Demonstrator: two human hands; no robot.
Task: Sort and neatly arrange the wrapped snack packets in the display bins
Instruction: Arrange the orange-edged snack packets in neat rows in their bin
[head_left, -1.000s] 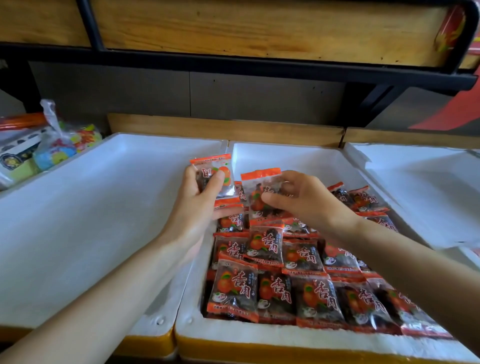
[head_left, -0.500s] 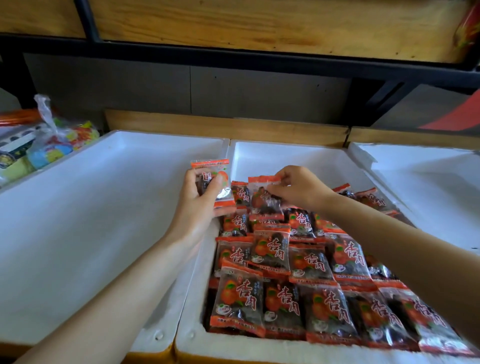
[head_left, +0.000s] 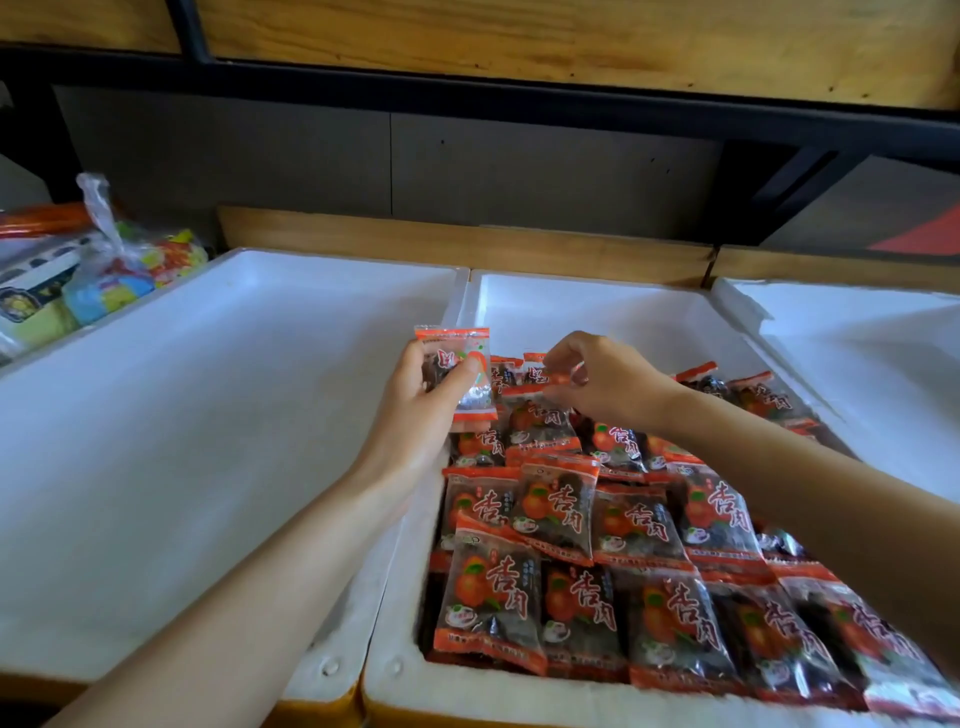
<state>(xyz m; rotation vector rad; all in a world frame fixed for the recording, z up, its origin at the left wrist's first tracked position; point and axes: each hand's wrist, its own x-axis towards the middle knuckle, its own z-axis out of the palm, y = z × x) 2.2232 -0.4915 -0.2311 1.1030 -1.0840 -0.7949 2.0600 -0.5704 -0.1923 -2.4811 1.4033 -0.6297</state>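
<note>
Soft, even light filled the scene, with only faint shadows. The white foam bins (head_left: 208, 441) glared pale and slightly bluish, while the recess under the wooden shelf (head_left: 519, 47) lay dim. Small glints sat on the snack packets (head_left: 561, 514). Wide-angle distortion bowed straight lines near the edges, where detail was soft.

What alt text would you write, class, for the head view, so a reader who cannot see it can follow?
A person's left hand holds an orange snack packet while the right hand pinches a second packet in a white foam bin lined with overlapping rows of matching packets.
</note>
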